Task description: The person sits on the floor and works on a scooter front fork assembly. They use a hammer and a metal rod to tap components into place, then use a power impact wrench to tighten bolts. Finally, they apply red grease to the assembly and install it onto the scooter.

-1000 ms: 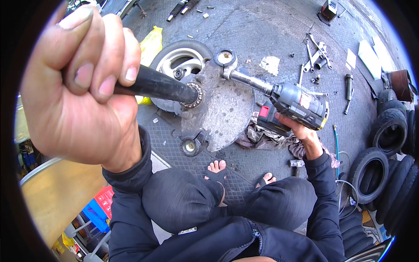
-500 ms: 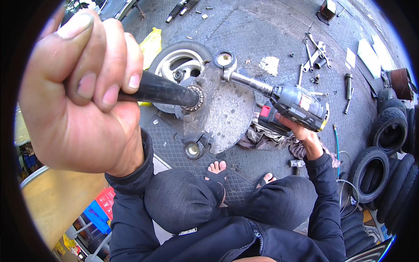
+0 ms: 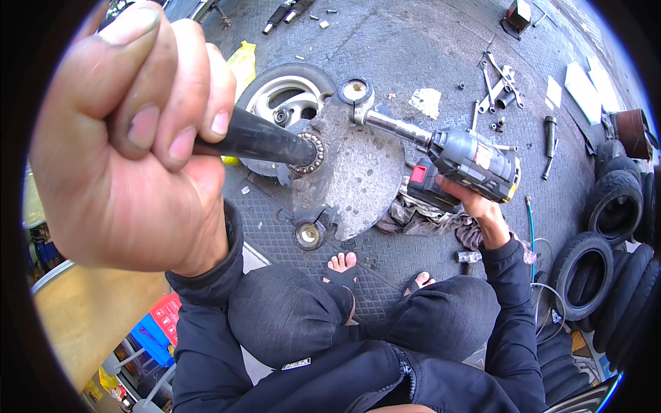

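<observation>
While the casing (image 3: 351, 172) lies flat on the floor, all else is placed by it;
Left hand (image 3: 131, 138): fingers clenched round a black bar (image 3: 255, 141) above the casing's left edge;
Right hand (image 3: 475, 203): wrapped round the impact wrench (image 3: 468, 162), right of the casing;
Socket (image 3: 358, 91): seated at the casing's top bolt;
Advice: wrench is best kept square; bar braced firmly.

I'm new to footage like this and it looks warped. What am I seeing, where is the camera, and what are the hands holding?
The camera sits on a person's head and looks down, so the wide lens bends the edges. The person squats on a metal tread-plate floor. The left hand, huge because it is close to the lens, grips a black shaft ending in a ball-bearing ring. The right hand holds a cordless impact wrench, its socket on a grey metal casing. A small wheel lies behind it. Wrenches lie further off and tyres lie to the right.
</observation>
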Demonstrator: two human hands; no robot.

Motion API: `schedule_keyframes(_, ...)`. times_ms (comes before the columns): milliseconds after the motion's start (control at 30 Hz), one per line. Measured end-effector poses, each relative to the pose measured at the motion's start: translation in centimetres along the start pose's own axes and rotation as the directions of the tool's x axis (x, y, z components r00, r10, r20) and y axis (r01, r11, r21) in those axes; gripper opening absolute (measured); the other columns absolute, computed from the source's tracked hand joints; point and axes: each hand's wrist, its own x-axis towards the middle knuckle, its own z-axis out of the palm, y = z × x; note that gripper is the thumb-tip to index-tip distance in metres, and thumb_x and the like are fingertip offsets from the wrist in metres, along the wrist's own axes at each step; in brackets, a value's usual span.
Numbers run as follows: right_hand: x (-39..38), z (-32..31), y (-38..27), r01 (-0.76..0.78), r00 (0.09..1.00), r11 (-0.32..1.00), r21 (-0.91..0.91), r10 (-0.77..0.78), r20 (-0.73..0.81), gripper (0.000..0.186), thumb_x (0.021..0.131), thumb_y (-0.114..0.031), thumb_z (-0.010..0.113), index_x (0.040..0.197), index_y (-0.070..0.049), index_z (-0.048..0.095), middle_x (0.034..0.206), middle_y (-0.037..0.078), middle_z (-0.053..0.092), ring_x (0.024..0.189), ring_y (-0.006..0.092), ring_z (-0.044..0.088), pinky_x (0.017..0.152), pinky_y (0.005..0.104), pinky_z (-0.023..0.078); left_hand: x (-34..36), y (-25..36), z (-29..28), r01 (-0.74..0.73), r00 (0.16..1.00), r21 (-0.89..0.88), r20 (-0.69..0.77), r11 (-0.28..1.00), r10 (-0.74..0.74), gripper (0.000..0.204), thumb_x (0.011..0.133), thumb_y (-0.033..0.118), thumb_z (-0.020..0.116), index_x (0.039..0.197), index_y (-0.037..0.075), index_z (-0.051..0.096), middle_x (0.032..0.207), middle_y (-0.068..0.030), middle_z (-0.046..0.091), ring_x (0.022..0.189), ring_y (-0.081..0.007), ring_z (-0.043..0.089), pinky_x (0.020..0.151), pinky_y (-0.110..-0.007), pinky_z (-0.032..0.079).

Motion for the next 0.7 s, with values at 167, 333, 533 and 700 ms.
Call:
schedule_keyframes(167, 0.0, -0.3, 0.6, -0.014, 0.999, 1.0, -0.014, 0.014, 0.031, 0.032, 0.087, -0.02, 0.086, 0.114, -0.008, 0.073, 0.104, 0.005, 0.071, 0.095, 0.0207, 0.065, 0.084, 0.0392, 0.055, 0.1, 0.1, 0.3, 0.024, 0.999, -0.015, -0.043, 1.0, -0.024, 0.01, 0.097, 0.006, 0.052, 0.088, 0.007, 0.054, 0.061, 0.0069, 0.034, 0.046, -0.004, 0.033, 0.051, -0.023, 0.036)
schedule_keyframes(333, -0.2, -1.1, 2.2, -0.042, 0.996, 0.999, -0.025, 0.044, 0.072, 0.035, 0.091, -0.024, 0.086, 0.121, -0.009, 0.076, 0.11, 0.006, 0.076, 0.1, 0.021, 0.069, 0.089, 0.04, 0.057, 0.3, 0.2, 2.4, 0.001, 0.996, 0.001, -0.087, 1.0, -0.001, 0.022, 0.099, 0.008, 0.052, 0.077, 0.008, 0.048, 0.061, 0.0048, 0.034, 0.048, -0.0067, 0.034, 0.052, -0.026, 0.036)
schedule_keyframes(533, -1.3, -3.6, 3.9, 0.164, 0.981, 0.961, -0.223, -0.182, -0.062, 0.037, 0.087, -0.019, 0.089, 0.12, -0.008, 0.076, 0.11, 0.005, 0.077, 0.1, 0.0216, 0.07, 0.094, 0.0382, 0.055, 0.2, 1.1, 5.4, 0.216, 0.811, -0.02, -0.554, 0.976, -0.19, 0.016, 0.095, 0.004, 0.06, 0.109, -0.003, 0.057, 0.053, 0.0002, 0.039, 0.039, -0.0104, 0.036, 0.043, -0.028, 0.037)
schedule_keyframes(700, -5.9, -5.0, 2.9, -0.183, 0.972, 0.982, 0.052, 0.189, -0.14, 0.037, 0.085, -0.014, 0.089, 0.118, -0.008, 0.074, 0.108, 0.002, 0.073, 0.103, 0.0191, 0.067, 0.095, 0.0398, 0.054, 0.2, 1.9, 4.3, -0.017, 0.933, -0.051, -0.36, 0.999, -0.002, 0.015, 0.098, 0.006, 0.059, 0.083, 0.005, 0.057, 0.056, 0.0026, 0.042, 0.042, -0.0076, 0.038, 0.044, -0.026, 0.036)
